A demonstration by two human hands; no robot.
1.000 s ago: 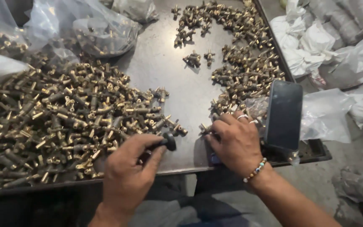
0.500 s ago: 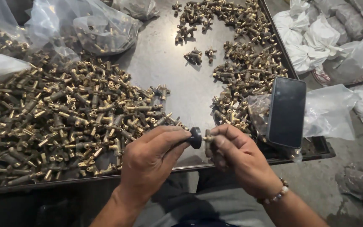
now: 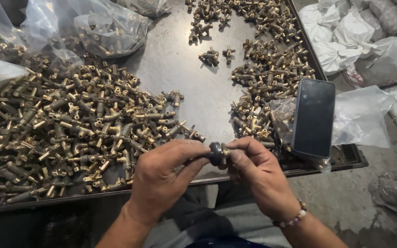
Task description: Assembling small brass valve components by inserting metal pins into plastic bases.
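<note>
My left hand [image 3: 164,177] and my right hand [image 3: 258,174] meet over the near edge of a grey metal table [image 3: 184,82]. Between the fingertips of both sits a small brass fitting with a black round knob [image 3: 216,153]; the left fingers pinch the knob side, the right fingers hold the brass end. A large heap of brass valve fittings [image 3: 70,133] lies just left of my hands. A second, looser heap of brass fittings [image 3: 263,69] spreads to the right and far side.
A dark phone [image 3: 314,117] leans at the table's right edge on a clear plastic bag [image 3: 359,117]. Clear bags of brass parts [image 3: 102,27] lie at the far left. White sacks [image 3: 345,36] pile on the floor to the right.
My hands have come together and lifted slightly above the table edge, bringing the black-knobbed fitting between both sets of fingertips. A second ago the right hand rested near the phone.
</note>
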